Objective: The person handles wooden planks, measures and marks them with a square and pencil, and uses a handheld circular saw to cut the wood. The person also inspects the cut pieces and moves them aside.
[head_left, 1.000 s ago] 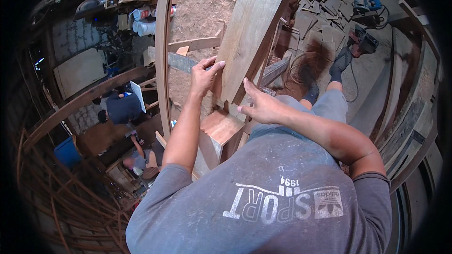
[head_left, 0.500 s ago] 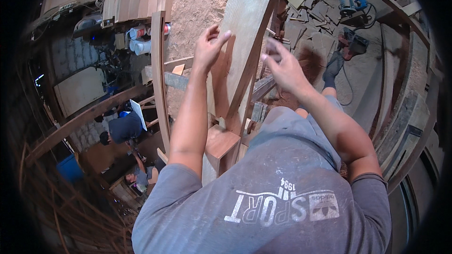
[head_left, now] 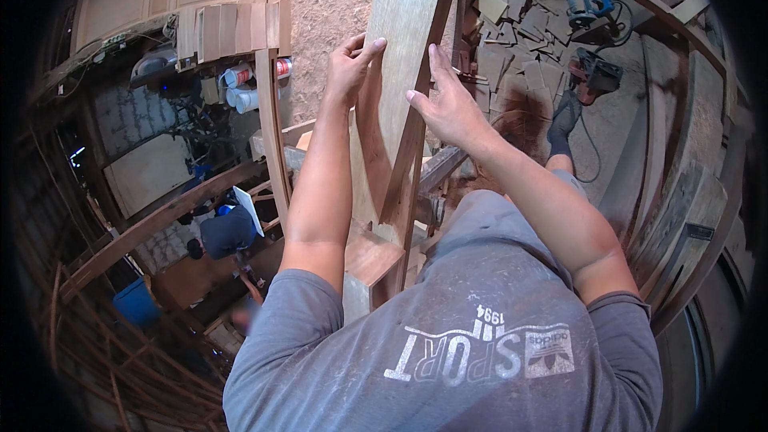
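Observation:
A pale wooden plank (head_left: 406, 12) lies lengthwise in front of me over another timber, its far end in the upper middle of the view. My left hand (head_left: 354, 68) grips its left edge, thumb on the face and fingers curled. At the right edge, my right hand (head_left: 448, 104) touches the plank with fingers stretched out and thumb apart. A small wooden box-like block (head_left: 372, 264) is below the plank's near end, and a long upright strip (head_left: 274, 144) stands to its left.
A blue power tool (head_left: 584, 4), a red one (head_left: 596, 76) with cord, and scrap pieces (head_left: 516, 24) lie at the right. Leaning timbers (head_left: 672, 216) line the right side. Paint buckets (head_left: 240, 80), stacked boards and a co-worker in dark clothes (head_left: 224, 236) are at the left.
The plank's far end has come down into view, toward me. Both hands have moved farther up along it; the right hand lifted off, then came back against the edge.

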Motion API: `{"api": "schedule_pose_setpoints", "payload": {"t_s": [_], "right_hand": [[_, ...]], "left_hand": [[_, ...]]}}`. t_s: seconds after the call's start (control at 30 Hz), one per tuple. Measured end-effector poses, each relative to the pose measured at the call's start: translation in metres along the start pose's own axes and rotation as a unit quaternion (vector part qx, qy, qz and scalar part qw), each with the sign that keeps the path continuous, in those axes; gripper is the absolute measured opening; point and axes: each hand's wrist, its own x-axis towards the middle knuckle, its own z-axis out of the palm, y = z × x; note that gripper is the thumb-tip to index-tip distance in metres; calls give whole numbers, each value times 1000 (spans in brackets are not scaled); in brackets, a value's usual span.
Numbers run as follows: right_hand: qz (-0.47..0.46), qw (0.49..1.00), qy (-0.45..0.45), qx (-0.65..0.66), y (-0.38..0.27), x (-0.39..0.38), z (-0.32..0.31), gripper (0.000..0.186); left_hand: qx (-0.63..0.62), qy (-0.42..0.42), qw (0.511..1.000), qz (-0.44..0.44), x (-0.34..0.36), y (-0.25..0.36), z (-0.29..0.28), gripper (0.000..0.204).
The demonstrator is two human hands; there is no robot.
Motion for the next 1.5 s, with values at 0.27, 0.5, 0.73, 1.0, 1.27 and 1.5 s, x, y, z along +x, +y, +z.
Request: {"api": "schedule_pose_setpoints", "payload": {"t_s": [0.27, 0.5, 0.73, 1.0, 1.27, 1.5], "right_hand": [[21, 999, -42, -21, -6, 0, -7, 97], [18, 998, -45, -25, -4, 1, -7, 101], [5, 999, -39, -9, 0, 1, -5, 101], [79, 991, -26, 107, -3, -3, -15, 99], [86, 991, -33, 101, -3, -1, -17, 96], [83, 989, -54, 114, -8, 1, -22, 95]], "left_hand": [[-25, 33, 999, -1, -7, 7, 5, 54], [-19, 44, 999, -18, -9, 11, 8, 59], [-19, 46, 999, -12, -8, 8, 7, 60], [7, 32, 999, -11, -3, 1, 0, 59], [14, 4, 1000, -24, -4, 5, 0, 64], [13, 12, 999, -38, -4, 7, 1, 61]]}}
